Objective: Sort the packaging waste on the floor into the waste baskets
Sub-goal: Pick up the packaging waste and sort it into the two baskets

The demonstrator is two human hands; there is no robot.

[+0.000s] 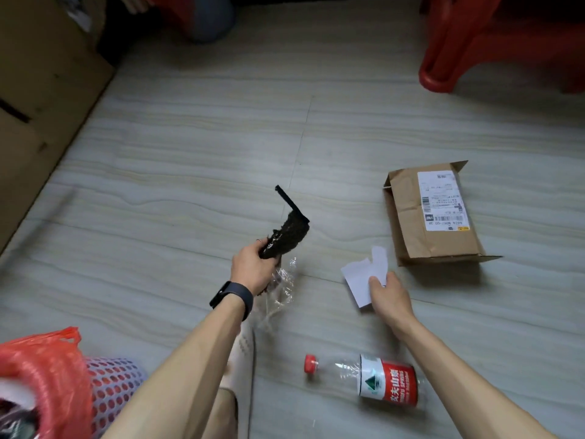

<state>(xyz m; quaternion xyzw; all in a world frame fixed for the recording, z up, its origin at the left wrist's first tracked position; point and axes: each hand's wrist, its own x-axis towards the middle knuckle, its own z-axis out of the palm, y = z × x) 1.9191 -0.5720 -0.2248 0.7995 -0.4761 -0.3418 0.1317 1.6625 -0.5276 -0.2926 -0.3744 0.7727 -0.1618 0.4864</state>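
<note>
My left hand [253, 267] grips a black bubble-wrap mailer [286, 231] together with crumpled clear plastic film [281, 285], lifted above the floor. My right hand [389, 294] rests on a torn white paper [364, 275] on the floor, thumb and fingers at its edge. A brown cardboard parcel box [433, 217] with a white shipping label lies just beyond the paper. An empty clear plastic bottle [367, 378] with a red cap and red label lies on its side near me. A perforated lilac waste basket [117, 384] lined with a red plastic bag [47, 365] stands at the lower left.
Large cardboard sheets [38, 99] lean along the left edge. A red plastic stool [493, 42] stands at the top right. Part of another person [202, 17] shows at the top. My foot in a light slipper [243, 359] is beneath my left forearm.
</note>
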